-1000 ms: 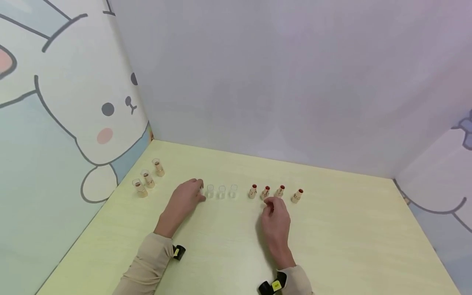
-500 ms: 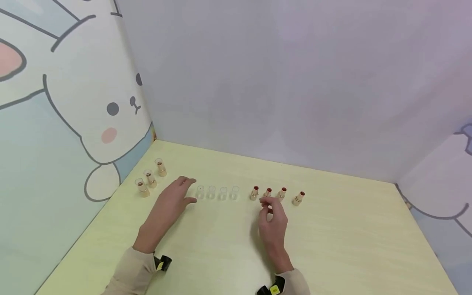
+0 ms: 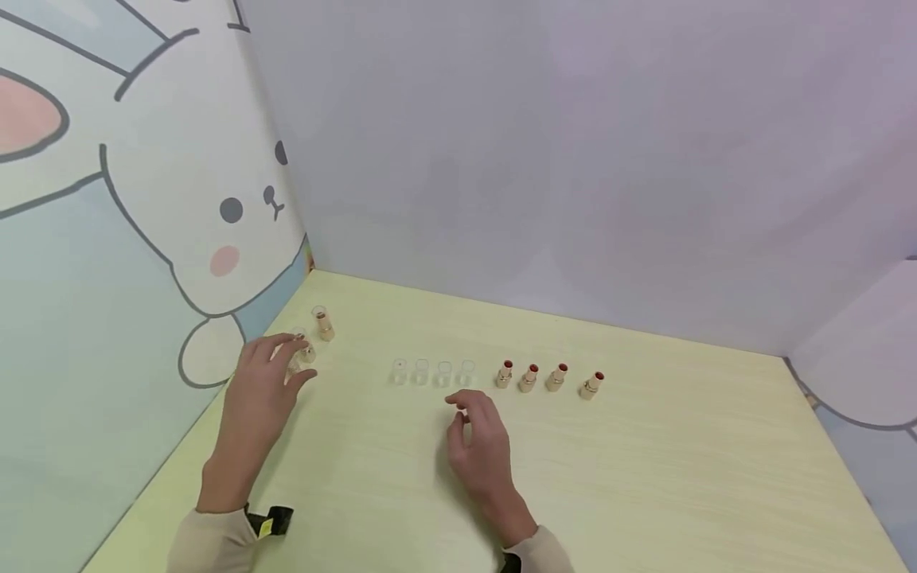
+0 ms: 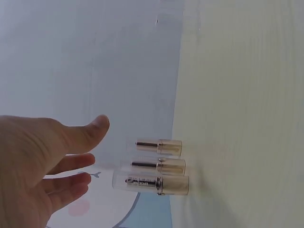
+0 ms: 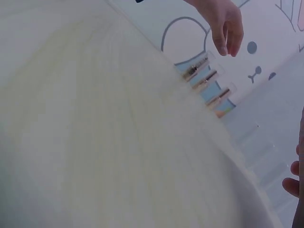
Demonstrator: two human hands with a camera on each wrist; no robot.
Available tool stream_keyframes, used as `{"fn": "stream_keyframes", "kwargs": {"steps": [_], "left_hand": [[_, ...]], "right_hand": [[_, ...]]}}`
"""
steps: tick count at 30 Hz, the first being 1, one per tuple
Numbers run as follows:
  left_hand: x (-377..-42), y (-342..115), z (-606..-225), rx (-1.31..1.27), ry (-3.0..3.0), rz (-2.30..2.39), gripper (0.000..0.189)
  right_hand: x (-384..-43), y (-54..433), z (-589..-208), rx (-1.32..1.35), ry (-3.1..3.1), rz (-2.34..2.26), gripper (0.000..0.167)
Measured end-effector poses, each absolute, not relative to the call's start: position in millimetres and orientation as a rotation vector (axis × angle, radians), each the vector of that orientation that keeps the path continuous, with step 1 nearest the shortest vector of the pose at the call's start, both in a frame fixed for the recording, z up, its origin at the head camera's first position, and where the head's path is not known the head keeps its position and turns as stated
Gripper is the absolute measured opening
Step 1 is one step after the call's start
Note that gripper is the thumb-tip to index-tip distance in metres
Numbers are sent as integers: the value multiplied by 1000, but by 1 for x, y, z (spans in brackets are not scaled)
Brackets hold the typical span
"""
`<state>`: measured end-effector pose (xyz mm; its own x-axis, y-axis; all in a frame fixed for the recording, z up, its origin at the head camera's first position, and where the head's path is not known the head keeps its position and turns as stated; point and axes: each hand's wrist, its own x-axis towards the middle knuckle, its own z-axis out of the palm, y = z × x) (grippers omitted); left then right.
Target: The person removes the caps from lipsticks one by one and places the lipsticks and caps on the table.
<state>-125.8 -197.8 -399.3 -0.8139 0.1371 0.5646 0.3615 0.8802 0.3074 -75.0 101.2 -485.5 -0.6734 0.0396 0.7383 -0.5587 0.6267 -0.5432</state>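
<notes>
Three gold lipstick tubes with clear caps stand upright in a row at the far left; the rear capped lipstick tube [image 3: 325,325] shows fully in the head view. My left hand [image 3: 254,398] is over the front two, partly hiding them, with thumb and fingers spread. In the left wrist view, a gap separates its fingertips from the front capped lipstick tube [image 4: 173,185]. My right hand [image 3: 481,446] hovers over the table, fingers loosely bent and holding nothing. Just beyond it stands a row of several loose clear caps [image 3: 421,372].
Several uncapped gold lipstick tubes [image 3: 555,378] with dark red openings stand in a row right of the caps. The pale yellow table [image 3: 680,469] meets a grey back wall [image 3: 537,159] and a cartoon-printed left wall [image 3: 93,318].
My left hand has left the row of clear caps and moved left to the capped lipstick tubes. The right hand has shifted left, away from the uncapped tubes.
</notes>
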Motion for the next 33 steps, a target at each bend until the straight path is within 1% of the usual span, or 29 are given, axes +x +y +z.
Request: {"fn": "stream_keyframes", "kwargs": {"steps": [6, 16, 25, 33], "left_hand": [[-130, -213, -407, -273, -2562, -593, 49], [-143, -222, -417, -261, -2663, -633, 56], [-148, -216, -423, -304, -2608, -620, 52], [-150, -219, -425, -263, -2627, -623, 40]], "right_hand": [[-78, 83, -485, 448, -2127, 966, 32], [-80, 54, -484, 522, -2159, 940, 33], [-81, 27, -484, 600, -2175, 923, 36], [-85, 12, -484, 614, -2204, 929, 35]]}}
